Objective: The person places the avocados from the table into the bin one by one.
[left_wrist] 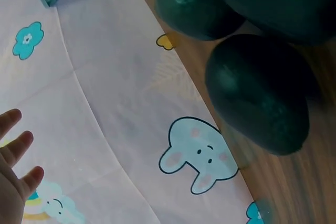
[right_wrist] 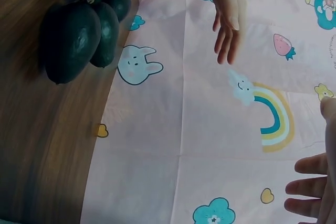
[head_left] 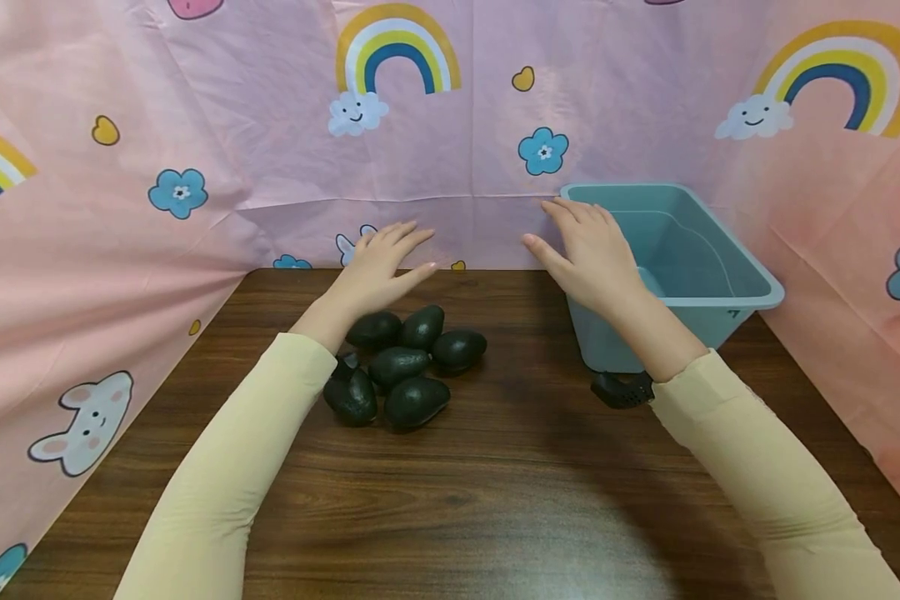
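Note:
Several dark green avocados [head_left: 398, 367] lie clustered on the brown wooden table [head_left: 450, 500], left of the middle. My left hand [head_left: 381, 265] is raised above and behind them, its fingers stretched out and nothing in it. In the left wrist view, its fingertips [left_wrist: 20, 148] show at the left edge, away from the avocados [left_wrist: 257, 95]. My right hand [head_left: 591, 250] is also raised with extended fingers, overlapping the near left rim of a blue-green plastic bin [head_left: 742, 279] in the head view. Nothing is held in this hand either.
The bin stands at the table's back right. Pink printed cloth [head_left: 450, 158] with rainbows and flowers hangs behind the table and along both sides. A black strap [head_left: 622, 390] sits under the right wrist.

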### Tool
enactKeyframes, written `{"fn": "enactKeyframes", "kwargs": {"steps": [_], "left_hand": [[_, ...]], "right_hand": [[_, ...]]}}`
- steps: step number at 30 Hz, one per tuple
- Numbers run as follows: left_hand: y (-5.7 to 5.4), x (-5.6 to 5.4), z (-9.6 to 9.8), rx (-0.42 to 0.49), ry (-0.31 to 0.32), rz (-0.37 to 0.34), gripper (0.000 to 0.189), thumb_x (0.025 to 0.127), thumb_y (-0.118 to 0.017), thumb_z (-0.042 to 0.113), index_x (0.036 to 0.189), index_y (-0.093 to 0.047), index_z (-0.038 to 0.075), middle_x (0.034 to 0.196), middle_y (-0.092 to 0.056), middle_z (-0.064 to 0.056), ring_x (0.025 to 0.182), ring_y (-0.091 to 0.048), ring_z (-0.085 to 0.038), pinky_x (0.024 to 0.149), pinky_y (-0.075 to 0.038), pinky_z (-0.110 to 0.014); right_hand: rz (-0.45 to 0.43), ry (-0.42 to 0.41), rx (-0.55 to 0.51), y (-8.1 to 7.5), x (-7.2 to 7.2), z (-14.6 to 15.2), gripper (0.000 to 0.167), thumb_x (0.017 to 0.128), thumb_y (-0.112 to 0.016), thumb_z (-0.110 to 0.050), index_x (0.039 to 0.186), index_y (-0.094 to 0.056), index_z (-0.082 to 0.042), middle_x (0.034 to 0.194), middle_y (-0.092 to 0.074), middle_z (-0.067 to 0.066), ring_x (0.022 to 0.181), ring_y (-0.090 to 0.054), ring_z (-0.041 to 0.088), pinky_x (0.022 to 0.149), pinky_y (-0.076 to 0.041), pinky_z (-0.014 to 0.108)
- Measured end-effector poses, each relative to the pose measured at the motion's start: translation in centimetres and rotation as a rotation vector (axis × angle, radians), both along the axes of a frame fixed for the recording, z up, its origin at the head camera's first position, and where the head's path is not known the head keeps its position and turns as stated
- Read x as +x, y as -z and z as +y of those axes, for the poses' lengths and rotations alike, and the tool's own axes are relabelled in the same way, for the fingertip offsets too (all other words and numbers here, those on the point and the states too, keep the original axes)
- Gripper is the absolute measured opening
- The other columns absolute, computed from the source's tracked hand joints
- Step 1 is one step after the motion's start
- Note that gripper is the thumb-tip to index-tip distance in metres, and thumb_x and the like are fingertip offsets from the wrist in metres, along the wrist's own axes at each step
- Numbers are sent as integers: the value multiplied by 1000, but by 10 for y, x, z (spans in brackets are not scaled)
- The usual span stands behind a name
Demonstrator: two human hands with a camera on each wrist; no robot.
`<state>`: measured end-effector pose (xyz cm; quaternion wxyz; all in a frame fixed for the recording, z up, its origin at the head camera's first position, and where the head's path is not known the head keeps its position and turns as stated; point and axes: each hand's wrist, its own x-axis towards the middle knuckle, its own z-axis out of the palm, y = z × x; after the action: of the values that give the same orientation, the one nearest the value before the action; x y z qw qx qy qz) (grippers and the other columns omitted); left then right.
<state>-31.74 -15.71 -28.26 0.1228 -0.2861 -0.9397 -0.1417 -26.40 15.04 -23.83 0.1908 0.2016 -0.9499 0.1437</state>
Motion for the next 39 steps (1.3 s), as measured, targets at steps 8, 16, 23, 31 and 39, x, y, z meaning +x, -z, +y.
{"fn": "enactKeyframes", "kwargs": {"steps": [8, 16, 23, 31, 39], "left_hand": [[7, 9, -19, 68, 21, -58, 63, 97, -42, 57, 151, -32, 26, 155, -24, -7, 142, -17, -32, 109, -6, -59], [16, 14, -37, 109, 11, -77, 62, 97, -44, 55, 150, -33, 25, 154, -27, -6, 141, -19, -30, 107, -8, -62], [23, 19, -52, 190, 17, -82, 61, 98, -46, 51, 150, -35, 22, 153, -29, -7, 141, -19, -29, 106, -9, -63], [29, 22, -69, 251, -22, -117, 59, 98, -48, 48, 148, -37, 20, 152, -31, -7, 140, -21, -31, 106, -13, -62], [39, 22, -84, 296, -62, -183, 59, 98, -49, 47, 149, -37, 20, 151, -32, -8, 140, -20, -32, 105, -17, -62]], "right_hand": [[64, 1, -37, 3, 11, 14, 64, 99, -41, -51, 144, -43, -5, 147, -39, 15, 137, -30, 32, 111, -17, 49], [131, 9, -104, 13, 26, 36, 56, 99, -49, -44, 138, -50, -5, 142, -45, 14, 133, -35, 33, 108, -21, 51], [198, 27, -136, 26, 35, 52, 48, 96, -58, -37, 132, -56, -5, 138, -49, 14, 128, -39, 35, 103, -25, 55], [274, 35, -175, 41, 43, 65, 43, 91, -66, -31, 125, -61, -5, 132, -54, 14, 122, -43, 36, 99, -27, 56], [377, 5, -231, 59, 48, 81, 41, 88, -70, -29, 118, -64, -2, 124, -59, 17, 114, -49, 40, 97, -30, 59]]}}
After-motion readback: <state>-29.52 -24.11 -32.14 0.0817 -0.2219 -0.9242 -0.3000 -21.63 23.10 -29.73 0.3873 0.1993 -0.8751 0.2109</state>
